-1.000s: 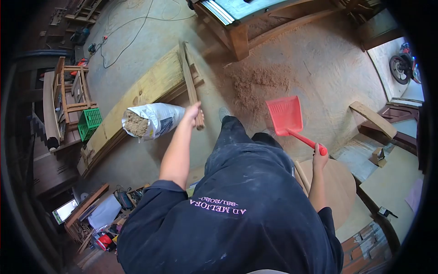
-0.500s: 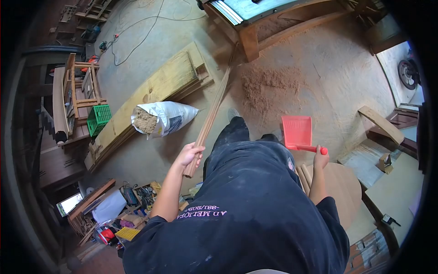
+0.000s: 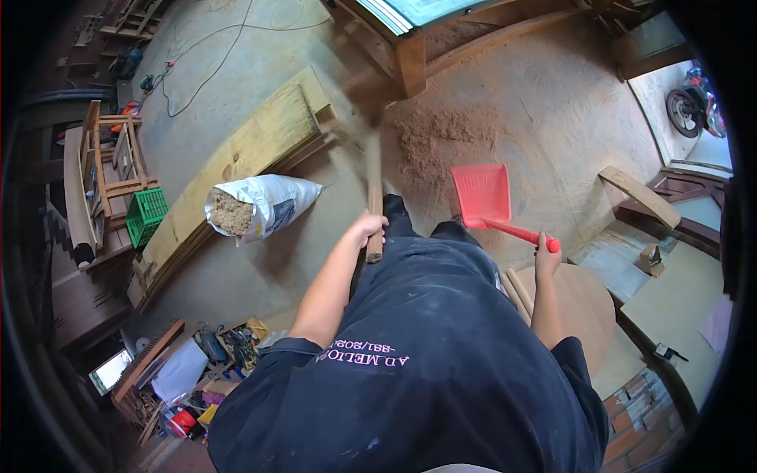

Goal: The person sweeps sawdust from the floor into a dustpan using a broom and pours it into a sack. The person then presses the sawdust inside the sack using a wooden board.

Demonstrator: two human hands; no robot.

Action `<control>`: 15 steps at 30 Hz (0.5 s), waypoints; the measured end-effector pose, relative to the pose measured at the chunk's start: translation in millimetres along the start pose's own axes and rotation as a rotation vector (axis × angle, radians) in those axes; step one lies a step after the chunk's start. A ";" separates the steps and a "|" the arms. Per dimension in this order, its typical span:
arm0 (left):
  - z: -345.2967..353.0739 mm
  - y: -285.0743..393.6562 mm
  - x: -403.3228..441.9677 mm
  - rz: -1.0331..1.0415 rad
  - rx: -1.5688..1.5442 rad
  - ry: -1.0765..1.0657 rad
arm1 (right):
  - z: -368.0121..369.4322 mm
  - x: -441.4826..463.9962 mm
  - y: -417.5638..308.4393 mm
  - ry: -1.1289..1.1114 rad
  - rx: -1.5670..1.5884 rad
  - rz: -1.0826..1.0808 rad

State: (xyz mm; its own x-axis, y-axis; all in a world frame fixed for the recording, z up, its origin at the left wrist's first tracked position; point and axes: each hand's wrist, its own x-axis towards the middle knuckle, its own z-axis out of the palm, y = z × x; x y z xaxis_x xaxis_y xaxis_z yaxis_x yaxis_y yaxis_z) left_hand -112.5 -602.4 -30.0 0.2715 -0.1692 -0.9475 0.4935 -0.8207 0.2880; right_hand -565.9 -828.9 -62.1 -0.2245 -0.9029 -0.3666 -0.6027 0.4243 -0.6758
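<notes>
Flat red dustpan (image 3: pixel 481 201) I watch from afar, scoop (image 3: pixel 482 188) forward, handle (image 3: pixel 516 230) slanting back rightward, right hand (image 3: pixel 546 252) gripping it, left hand (image 3: pixel 368 228) clasping forward-pointing brown stick (image 3: pixel 374 180)

Left hand (image 3: pixel 372 229) and right hand (image 3: pixel 546 251) both closed in grips, held well apart.
Left forearm (image 3: pixel 333 277) bare, slanting from near left toward far right, hand before the left side of the torso (image 3: pixel 438 339); right forearm (image 3: pixel 546 303) bare, pointing far, hand out to the right and slightly nearer than the left.
</notes>
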 end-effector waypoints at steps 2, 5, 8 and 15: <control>-3.9 8.5 -22.8 -0.038 -0.098 -0.138 | -1.3 -4.0 0.8 -0.010 0.020 0.001; -5.6 -5.6 -78.0 0.064 -0.152 -0.098 | -4.2 -9.1 -11.3 0.000 0.053 0.001; -14.9 -13.7 -112.3 0.126 -0.129 0.102 | -8.7 -14.9 -5.6 0.017 0.038 0.018; 0.7 10.8 -29.7 0.060 -0.095 0.115 | -17.9 -17.7 9.1 0.023 -0.192 -0.042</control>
State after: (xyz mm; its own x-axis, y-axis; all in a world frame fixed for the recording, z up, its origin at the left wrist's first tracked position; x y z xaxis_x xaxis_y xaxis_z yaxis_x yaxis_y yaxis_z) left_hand -115.8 -606.6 1.2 0.3935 -0.1485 -0.9073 0.5480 -0.7545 0.3611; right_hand -581.1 -810.3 -50.2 -0.2121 -0.9218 -0.3245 -0.7463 0.3671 -0.5552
